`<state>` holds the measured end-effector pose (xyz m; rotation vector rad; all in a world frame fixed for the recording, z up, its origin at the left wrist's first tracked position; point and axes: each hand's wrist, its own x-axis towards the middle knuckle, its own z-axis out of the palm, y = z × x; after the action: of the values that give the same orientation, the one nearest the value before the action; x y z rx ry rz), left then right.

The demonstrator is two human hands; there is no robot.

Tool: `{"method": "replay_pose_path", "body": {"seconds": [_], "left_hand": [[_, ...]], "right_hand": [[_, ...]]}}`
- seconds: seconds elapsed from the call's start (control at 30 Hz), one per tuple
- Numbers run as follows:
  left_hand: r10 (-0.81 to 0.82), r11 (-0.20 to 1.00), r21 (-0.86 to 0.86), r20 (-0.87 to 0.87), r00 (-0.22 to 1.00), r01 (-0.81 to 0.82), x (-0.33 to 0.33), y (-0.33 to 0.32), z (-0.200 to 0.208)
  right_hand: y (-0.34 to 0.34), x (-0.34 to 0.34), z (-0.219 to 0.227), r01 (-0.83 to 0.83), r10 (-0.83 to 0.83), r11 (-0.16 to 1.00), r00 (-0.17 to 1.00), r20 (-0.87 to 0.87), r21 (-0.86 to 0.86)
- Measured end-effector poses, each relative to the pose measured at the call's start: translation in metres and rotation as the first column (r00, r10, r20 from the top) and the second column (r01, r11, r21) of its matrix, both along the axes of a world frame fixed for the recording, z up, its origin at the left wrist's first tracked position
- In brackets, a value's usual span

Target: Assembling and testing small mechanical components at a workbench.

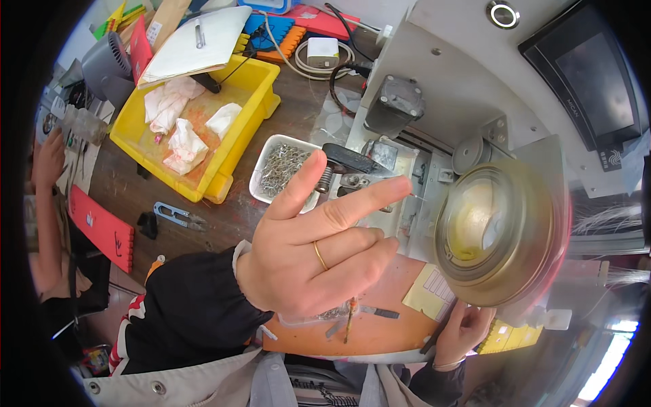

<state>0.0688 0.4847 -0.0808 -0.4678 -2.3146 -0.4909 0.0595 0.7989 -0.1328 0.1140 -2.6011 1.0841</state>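
Note:
My left hand [319, 251], with a gold ring on one finger, is raised in the middle. Its thumb and index finger stretch apart; the other fingers bend inward. A thin pin-like piece [419, 198] shows by the index fingertip; I cannot tell whether the hand touches it. Behind the thumb are a black lever [352, 159] and a white tray [256, 182] of small metal pieces. My right hand [464, 336] is curled below a round bronze-coloured machine housing [522, 237]. What its fingers hold, if anything, is hidden.
A yellow bin [215, 180] with crumpled tissues and blue thread snips [173, 214] lie left. The machine's motor [395, 105] and screen [600, 85] stand right. An orange board [291, 339] bears a yellow label sheet [427, 292]. Another person's arm [49, 176] shows far left.

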Motion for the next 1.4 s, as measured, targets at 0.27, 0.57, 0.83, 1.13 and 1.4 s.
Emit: {"method": "replay_pose_path", "body": {"seconds": [0.27, 0.57, 0.83, 1.13, 1.4], "left_hand": [[0.007, 1.000, 0.004, 0.028, 1.000, -0.007, -0.003, 0.005, 0.001], [0.005, 1.000, 0.001, 0.022, 1.000, -0.005, 0.001, 0.000, 0.002], [0.000, 1.000, -0.009, 0.066, 0.998, 0.001, -0.001, -0.001, 0.003], [0.035, 0.999, 0.010, -0.014, 0.999, -0.034, -0.009, 0.009, 0.005], [0.008, 1.000, 0.021, -0.035, 0.999, -0.008, -0.005, 0.009, 0.006]], "right_hand": [[0.016, -0.005, -0.008, -0.049, 0.068, 0.982, 0.993, -0.097, 0.183], [-0.006, -0.001, 0.009, -0.040, 0.063, 0.981, 0.991, -0.115, 0.192], [0.002, -0.005, 0.002, -0.056, 0.070, 0.989, 0.992, -0.102, 0.138], [0.022, 0.013, 0.008, -0.070, 0.070, 0.997, 0.942, -0.328, 0.011], [0.015, 0.037, 0.037, -0.223, 0.111, 0.910, 0.943, 0.313, 0.349]]}}
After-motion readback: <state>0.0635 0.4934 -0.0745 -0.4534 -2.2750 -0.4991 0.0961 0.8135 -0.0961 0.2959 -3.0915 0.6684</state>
